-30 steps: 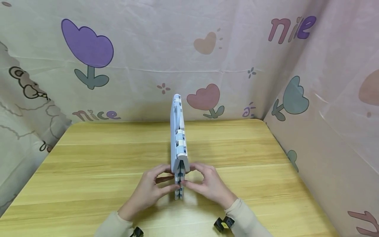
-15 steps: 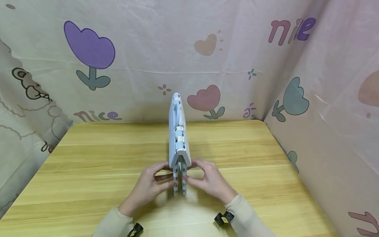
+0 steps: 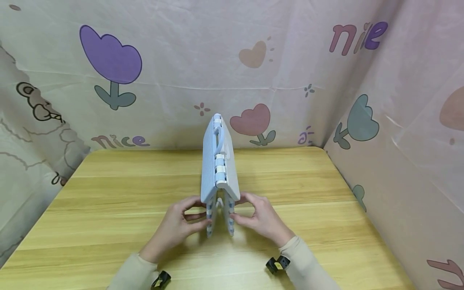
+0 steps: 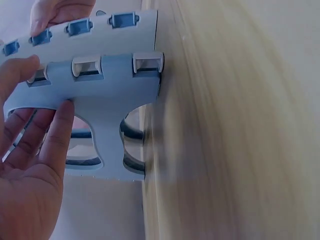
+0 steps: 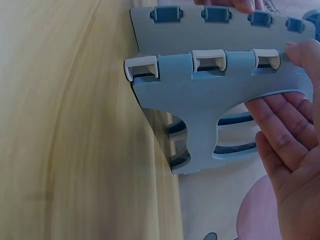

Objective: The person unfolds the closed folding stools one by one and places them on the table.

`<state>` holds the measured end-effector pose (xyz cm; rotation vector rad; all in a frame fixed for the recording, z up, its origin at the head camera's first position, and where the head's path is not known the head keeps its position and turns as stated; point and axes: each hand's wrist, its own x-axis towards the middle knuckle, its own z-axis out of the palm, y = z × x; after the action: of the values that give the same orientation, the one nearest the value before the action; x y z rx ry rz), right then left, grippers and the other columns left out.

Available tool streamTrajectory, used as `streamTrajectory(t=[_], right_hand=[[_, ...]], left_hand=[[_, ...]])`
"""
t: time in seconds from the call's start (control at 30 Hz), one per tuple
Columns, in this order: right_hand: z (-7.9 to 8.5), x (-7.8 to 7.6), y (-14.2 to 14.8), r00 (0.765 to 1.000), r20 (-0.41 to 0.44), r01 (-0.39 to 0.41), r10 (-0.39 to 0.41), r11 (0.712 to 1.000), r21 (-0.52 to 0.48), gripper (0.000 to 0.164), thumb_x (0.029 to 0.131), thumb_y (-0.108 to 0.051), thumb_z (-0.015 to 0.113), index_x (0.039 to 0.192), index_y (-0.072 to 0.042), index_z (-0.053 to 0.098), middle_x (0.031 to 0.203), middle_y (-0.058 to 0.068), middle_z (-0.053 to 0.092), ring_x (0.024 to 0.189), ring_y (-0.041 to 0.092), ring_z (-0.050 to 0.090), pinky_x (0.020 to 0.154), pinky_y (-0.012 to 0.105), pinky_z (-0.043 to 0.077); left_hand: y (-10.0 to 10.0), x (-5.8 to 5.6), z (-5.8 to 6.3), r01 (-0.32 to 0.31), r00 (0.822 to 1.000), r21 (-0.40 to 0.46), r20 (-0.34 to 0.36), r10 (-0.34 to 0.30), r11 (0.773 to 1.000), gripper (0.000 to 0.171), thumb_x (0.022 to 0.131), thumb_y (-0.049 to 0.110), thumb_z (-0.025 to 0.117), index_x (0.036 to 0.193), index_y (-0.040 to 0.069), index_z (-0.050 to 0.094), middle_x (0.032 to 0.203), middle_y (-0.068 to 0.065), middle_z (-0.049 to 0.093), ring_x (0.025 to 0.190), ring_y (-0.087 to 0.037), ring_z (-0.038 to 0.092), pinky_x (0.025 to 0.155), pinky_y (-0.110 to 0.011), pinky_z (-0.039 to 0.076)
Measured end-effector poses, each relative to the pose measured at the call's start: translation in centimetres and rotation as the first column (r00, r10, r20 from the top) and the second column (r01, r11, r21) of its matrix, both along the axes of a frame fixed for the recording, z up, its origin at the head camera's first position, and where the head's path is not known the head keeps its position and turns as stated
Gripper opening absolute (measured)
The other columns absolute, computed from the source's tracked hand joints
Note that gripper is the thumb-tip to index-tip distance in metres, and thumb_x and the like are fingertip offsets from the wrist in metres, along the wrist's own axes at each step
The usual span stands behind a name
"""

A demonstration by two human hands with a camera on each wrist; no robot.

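Observation:
A light blue and white plastic folding stool [image 3: 209, 169] stands on edge at the middle of the table, partly spread, with a carry handle [image 3: 219, 141] along its hinged spine. From the left, my left hand [image 3: 177, 221] grips one leg panel [image 4: 107, 107], its thumb over the hinged edge and its fingers at the cutout. My right hand [image 3: 262, 219] grips the opposite leg panel [image 5: 200, 110] in the same way, fingers at that panel's cutout. Between the two panels a narrow wedge of space shows in the head view.
The wooden table [image 3: 127, 189] extends around the stool on both sides. A printed cloth [image 3: 181, 52] hangs behind the table and along its sides. Black wrist cameras [image 3: 278, 264] sit on both sleeves.
The stool's two halves have swung apart, from nearly flat together to a wedge. My left hand has moved left and my right hand right, each keeping its grip.

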<state>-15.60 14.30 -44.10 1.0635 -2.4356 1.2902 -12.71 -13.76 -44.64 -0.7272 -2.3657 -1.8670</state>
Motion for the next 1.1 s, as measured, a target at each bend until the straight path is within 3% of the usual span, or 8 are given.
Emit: streamTrajectory(t=[0.2, 0.67, 0.87, 1.1], right_hand=[[0.0, -0.1, 0.6, 1.000, 0.011, -0.012, 0.012, 1.000, -0.008, 0.044, 0.087, -0.011, 0.088, 0.127, -0.006, 0.069, 0.118, 0.008, 0.081, 0.110, 0.024, 0.078, 0.100, 0.046, 0.063], [0.2, -0.2, 2.4, 1.000, 0.001, 0.020, -0.020, 1.000, 0.002, 0.040, 0.086, -0.009, 0.087, 0.122, -0.009, 0.071, 0.114, 0.006, 0.081, 0.109, 0.024, 0.078, 0.098, 0.047, 0.064], [0.3, -0.2, 3.0, 1.000, 0.007, 0.018, -0.018, 1.000, 0.005, 0.039, 0.086, -0.008, 0.087, 0.122, -0.007, 0.071, 0.114, 0.007, 0.081, 0.109, 0.026, 0.078, 0.097, 0.053, 0.064], [0.4, -0.2, 3.6, 1.000, -0.006, 0.019, -0.019, 1.000, 0.019, 0.042, 0.086, -0.008, 0.087, 0.124, -0.008, 0.071, 0.114, 0.005, 0.081, 0.109, 0.024, 0.078, 0.098, 0.048, 0.064]], left_hand=[[-0.7, 0.1, 0.0, -0.010, 1.000, -0.010, -0.004, 0.010, 1.000, 0.054, 0.082, -0.007, 0.087, 0.133, 0.002, 0.069, 0.129, -0.019, 0.071, 0.118, -0.019, 0.071, 0.093, -0.033, 0.063], [-1.8, 0.2, 0.0, -0.028, 0.999, -0.035, -0.035, 0.027, 0.999, 0.053, 0.082, -0.007, 0.087, 0.131, 0.005, 0.070, 0.126, -0.017, 0.072, 0.115, -0.016, 0.071, 0.091, -0.034, 0.064], [-2.2, 0.6, -0.1, -0.027, 0.999, -0.037, -0.048, 0.026, 0.999, 0.052, 0.082, -0.007, 0.087, 0.130, 0.007, 0.071, 0.124, -0.015, 0.072, 0.115, -0.009, 0.071, 0.090, -0.035, 0.065], [-2.7, 1.0, 0.1, -0.026, 0.998, -0.048, -0.056, 0.024, 0.998, 0.053, 0.082, -0.007, 0.087, 0.130, 0.009, 0.071, 0.124, -0.013, 0.072, 0.115, -0.004, 0.069, 0.089, -0.034, 0.065]])
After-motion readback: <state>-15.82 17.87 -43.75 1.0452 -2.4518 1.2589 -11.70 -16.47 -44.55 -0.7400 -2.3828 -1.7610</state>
